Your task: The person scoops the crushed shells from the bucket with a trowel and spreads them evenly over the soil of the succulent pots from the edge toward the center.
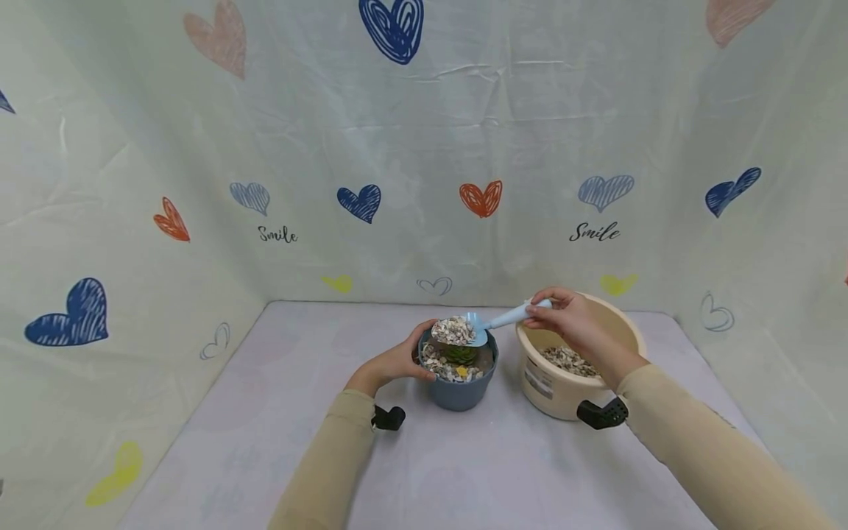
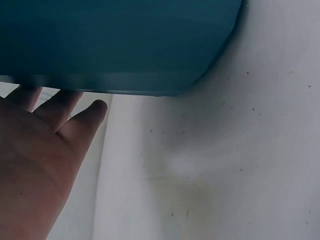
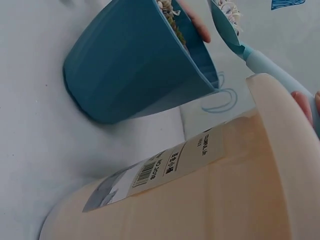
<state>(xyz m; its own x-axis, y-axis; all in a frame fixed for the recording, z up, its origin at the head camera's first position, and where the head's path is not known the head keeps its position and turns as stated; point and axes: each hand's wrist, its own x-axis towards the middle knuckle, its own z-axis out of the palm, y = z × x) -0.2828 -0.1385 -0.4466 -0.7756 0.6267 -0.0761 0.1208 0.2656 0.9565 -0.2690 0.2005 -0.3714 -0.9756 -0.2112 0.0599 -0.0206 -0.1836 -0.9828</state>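
Note:
A blue-grey flowerpot (image 1: 458,397) stands on the table with a green succulent (image 1: 460,355) and pale gravel (image 1: 433,361) inside. My left hand (image 1: 396,362) grips its left rim, the thumb on the near side and the fingers at the far side. In the right wrist view, a fingertip (image 3: 199,25) shows at the pot's opening. My right hand (image 1: 571,322) holds the handle of a light blue trowel (image 1: 510,318). Heaped with gravel (image 1: 453,330), the trowel's blade hovers over the far part of the pot, roughly level.
A cream bucket (image 1: 553,401) with a printed label (image 3: 165,167) sits right of the pot, gravel (image 1: 571,361) in its bottom. My right forearm reaches across its rim. Behind the table (image 1: 298,368) hangs a pale curtain (image 1: 411,132) patterned with hearts.

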